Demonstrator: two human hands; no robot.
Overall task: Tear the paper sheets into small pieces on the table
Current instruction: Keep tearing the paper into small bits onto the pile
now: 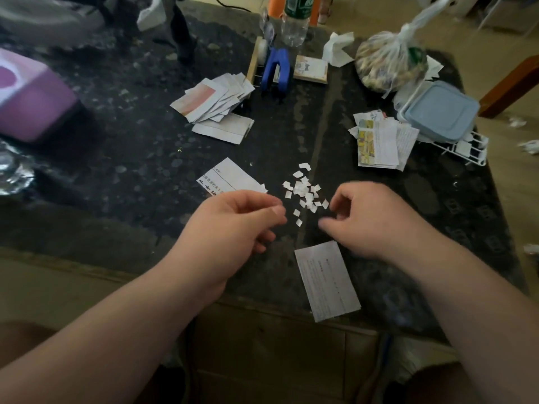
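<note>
A scatter of small white torn pieces (304, 191) lies on the dark table (131, 170), just beyond my two hands. My left hand (239, 220) hovers with fingers curled and thumb against the index finger; no paper shows in it. My right hand (370, 220) hovers opposite, fingers curled under and thumb pointing left, with nothing visible in it. Two tiny pieces (298, 217) sit between the hands. A printed sheet (230, 176) lies behind my left hand. Another sheet (326, 279) lies at the front edge, below my right hand.
A fanned stack of sheets (215, 97) lies at the back centre, another stack (379, 138) at the right. Behind are a blue punch (277, 71), a water bottle (294, 21), a tied bag (390, 59), a blue lidded box (440, 112) and a pink tissue box (32, 103).
</note>
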